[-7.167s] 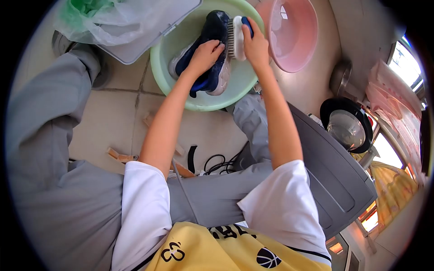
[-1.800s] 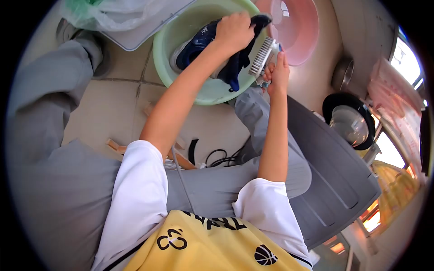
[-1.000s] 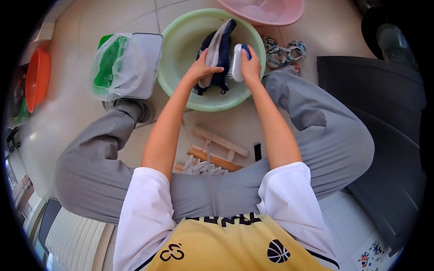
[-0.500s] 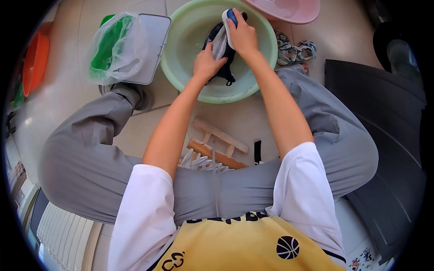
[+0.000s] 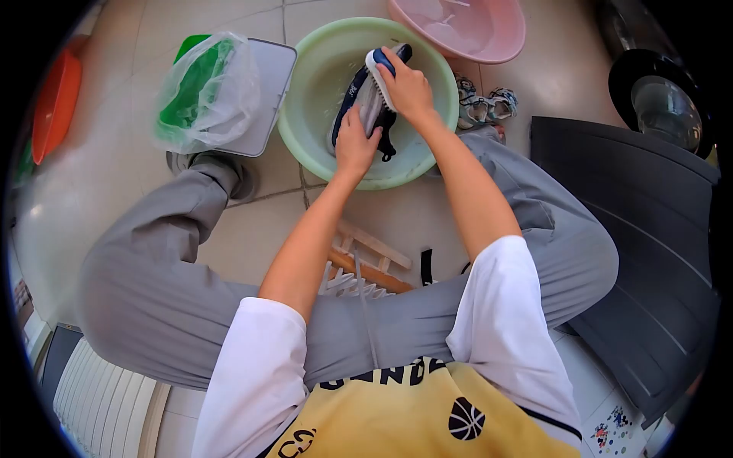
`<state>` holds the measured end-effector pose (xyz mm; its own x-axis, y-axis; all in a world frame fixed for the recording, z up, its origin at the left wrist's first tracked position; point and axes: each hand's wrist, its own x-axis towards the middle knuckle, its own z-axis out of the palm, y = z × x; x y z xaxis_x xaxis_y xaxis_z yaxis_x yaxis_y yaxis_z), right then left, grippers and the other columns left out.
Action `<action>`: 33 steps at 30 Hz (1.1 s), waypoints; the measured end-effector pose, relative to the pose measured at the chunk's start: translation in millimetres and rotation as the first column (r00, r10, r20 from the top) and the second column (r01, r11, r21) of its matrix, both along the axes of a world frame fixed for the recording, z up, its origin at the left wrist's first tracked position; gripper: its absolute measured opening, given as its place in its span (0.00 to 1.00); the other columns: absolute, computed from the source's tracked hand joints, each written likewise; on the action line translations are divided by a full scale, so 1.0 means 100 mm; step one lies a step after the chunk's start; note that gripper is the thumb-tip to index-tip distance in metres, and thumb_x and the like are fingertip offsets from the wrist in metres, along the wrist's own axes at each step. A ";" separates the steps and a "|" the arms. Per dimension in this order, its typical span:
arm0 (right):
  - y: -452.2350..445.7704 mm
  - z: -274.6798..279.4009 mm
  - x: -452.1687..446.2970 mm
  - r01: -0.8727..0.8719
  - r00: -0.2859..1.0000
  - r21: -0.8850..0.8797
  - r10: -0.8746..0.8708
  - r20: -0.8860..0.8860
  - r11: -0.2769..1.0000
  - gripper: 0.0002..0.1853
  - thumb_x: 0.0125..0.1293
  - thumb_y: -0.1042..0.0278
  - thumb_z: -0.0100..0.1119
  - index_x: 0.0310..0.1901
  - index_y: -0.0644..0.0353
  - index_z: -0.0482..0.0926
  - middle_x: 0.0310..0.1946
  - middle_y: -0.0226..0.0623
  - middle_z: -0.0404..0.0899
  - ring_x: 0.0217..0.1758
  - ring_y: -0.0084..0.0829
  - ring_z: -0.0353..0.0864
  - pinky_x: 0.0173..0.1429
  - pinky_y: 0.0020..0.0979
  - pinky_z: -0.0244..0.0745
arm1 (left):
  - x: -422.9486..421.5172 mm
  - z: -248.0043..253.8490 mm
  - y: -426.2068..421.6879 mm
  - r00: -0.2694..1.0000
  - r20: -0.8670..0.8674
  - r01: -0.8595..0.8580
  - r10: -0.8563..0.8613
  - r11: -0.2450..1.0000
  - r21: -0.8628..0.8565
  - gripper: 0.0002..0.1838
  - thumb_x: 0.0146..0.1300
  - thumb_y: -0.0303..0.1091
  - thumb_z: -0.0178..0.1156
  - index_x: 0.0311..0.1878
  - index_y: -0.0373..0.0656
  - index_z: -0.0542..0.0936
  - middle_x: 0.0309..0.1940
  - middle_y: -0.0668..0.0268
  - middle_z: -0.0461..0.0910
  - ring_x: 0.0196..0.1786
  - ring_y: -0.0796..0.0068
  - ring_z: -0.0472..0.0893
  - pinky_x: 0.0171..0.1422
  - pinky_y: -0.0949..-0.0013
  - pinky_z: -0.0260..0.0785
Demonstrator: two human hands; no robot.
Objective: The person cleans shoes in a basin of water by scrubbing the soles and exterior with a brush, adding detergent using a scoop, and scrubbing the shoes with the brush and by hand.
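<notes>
A dark blue shoe lies tilted on its side in the pale green basin, its whitish side turned up. My left hand is closed round the lower part of this shoe. Above and to the right, my right hand grips a white and blue scrub brush, whose bristles rest against the whitish side of the shoe. Fingers and brush hide part of the shoe. Some water shows in the basin.
A pink basin stands behind at the right, near a sandal. Left of the green basin are a grey lid and a green container in a clear bag. A wooden stool lies before me; a dark panel is right.
The shoe has been turned from lying in the basin to showing its whitish side. My right hand has brought the brush from beside the shoe onto it. The view has swung left.
</notes>
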<state>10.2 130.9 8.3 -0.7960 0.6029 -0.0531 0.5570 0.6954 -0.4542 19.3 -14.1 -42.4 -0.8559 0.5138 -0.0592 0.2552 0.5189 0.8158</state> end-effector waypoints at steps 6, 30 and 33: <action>0.24 -0.08 -0.41 0.077 0.995 0.032 -0.075 -0.062 0.997 0.23 0.61 0.44 0.47 0.57 0.38 0.69 0.37 0.51 0.78 0.41 0.54 0.77 0.46 0.47 0.72 | -0.08 -0.04 -0.21 0.992 0.105 0.065 -0.074 0.995 0.081 0.40 0.47 0.37 0.68 0.60 0.34 0.59 0.52 0.44 0.69 0.54 0.47 0.70 0.55 0.60 0.64; 0.10 0.25 0.03 -0.134 0.986 -0.042 0.129 -0.108 0.990 0.23 0.60 0.48 0.50 0.55 0.49 0.72 0.41 0.53 0.77 0.46 0.54 0.75 0.51 0.44 0.69 | -0.06 -0.11 -0.31 0.985 -0.058 0.162 -0.165 0.986 -0.041 0.44 0.40 0.40 0.71 0.60 0.34 0.61 0.53 0.49 0.70 0.56 0.51 0.69 0.59 0.58 0.62; 0.23 0.30 -0.32 0.003 0.992 0.039 0.002 -0.128 0.999 0.24 0.60 0.45 0.48 0.56 0.43 0.70 0.40 0.53 0.77 0.43 0.54 0.76 0.47 0.47 0.70 | -0.05 -0.16 -0.30 0.981 -0.094 0.162 -0.168 0.985 -0.065 0.45 0.39 0.43 0.71 0.58 0.32 0.62 0.52 0.48 0.70 0.56 0.51 0.70 0.57 0.57 0.62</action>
<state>-21.4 153.4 38.3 -0.7942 0.6033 0.0727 0.4966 0.7133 -0.4946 14.4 -44.5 -58.1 -0.7625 0.6468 -0.0118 0.4190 0.5076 0.7529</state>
